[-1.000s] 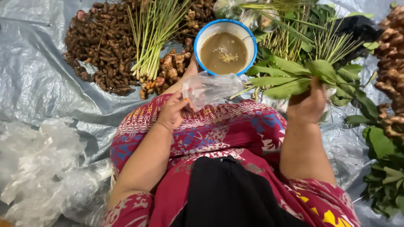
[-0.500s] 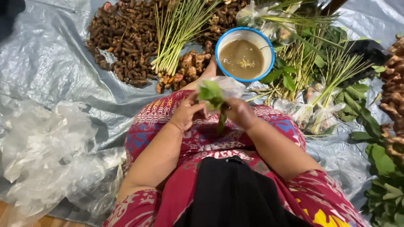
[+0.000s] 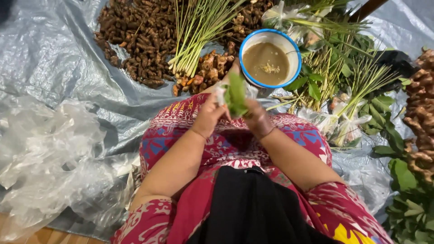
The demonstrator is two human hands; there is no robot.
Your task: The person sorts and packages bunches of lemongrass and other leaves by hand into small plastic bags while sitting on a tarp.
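Note:
I sit on a grey tarp (image 3: 58,68) with a red patterned cloth over my lap. My left hand (image 3: 209,115) and my right hand (image 3: 256,118) meet above my knees, both closed on a small bunch of green leaves (image 3: 236,96) that stands upright between them. A clear plastic bag (image 3: 220,92) shows at my left fingertips, against the leaves. Just beyond my hands sits a white bowl with a blue rim (image 3: 270,58) holding brown liquid.
Brown roots (image 3: 140,36) are heaped at the far left, lemongrass stalks (image 3: 199,27) beside them, orange rhizomes (image 3: 205,68) in front. Bagged greens (image 3: 343,122) and loose leaves (image 3: 407,199) lie to my right, knobbly roots (image 3: 420,117) at the right edge. Crumpled clear plastic (image 3: 45,158) lies left.
My right hand brought the leaves in from the right to my lap. Both hands now hold them together with the plastic bag, and the leaves stand more upright than half a second ago.

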